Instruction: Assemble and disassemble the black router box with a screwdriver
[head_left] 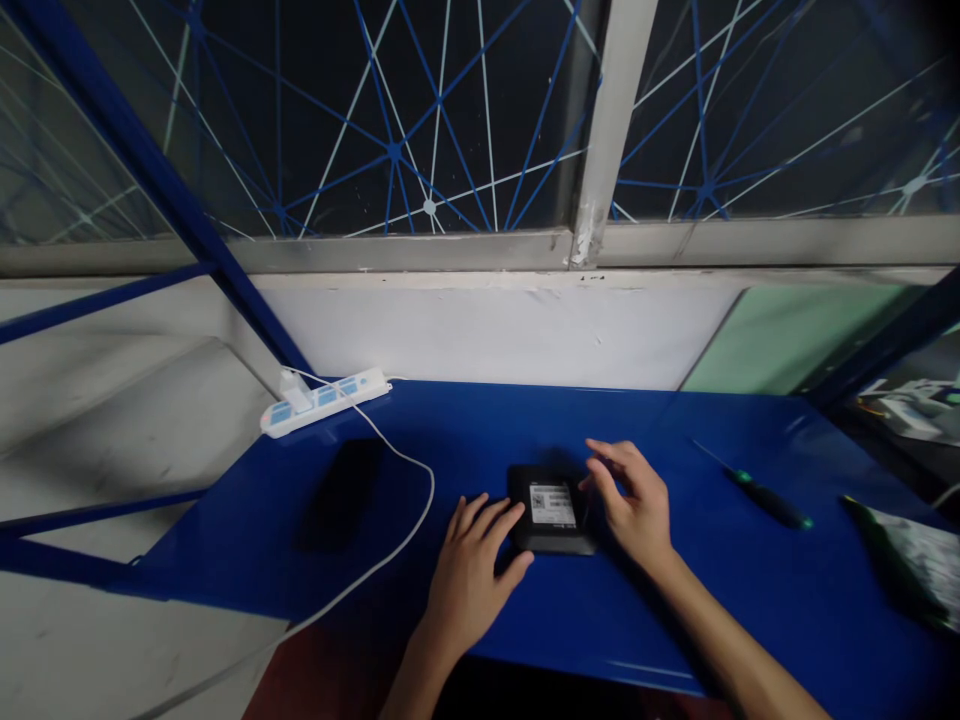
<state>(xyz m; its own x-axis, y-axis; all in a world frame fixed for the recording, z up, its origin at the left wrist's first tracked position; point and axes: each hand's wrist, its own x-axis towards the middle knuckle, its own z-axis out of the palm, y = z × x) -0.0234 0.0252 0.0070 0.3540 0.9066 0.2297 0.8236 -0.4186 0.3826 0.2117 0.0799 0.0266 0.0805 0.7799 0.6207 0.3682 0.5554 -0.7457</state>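
A small black box-like device [550, 510] with a white label on top lies on the blue table [675, 600]. My left hand [472, 575] rests flat on the table at the device's left side, fingers spread and its fingertips touching the left edge. My right hand [634, 500] hovers at the device's right side, fingers loosely curled and apart, its fingertips over the top right corner. Neither hand grips anything.
A black flat phone-like slab [341, 493] lies to the left. A white power strip [324, 400] with a white cable [409, 500] sits at the back left. A green-handled screwdriver [757, 488] and a dark bag [911, 565] lie to the right. A window wall stands behind.
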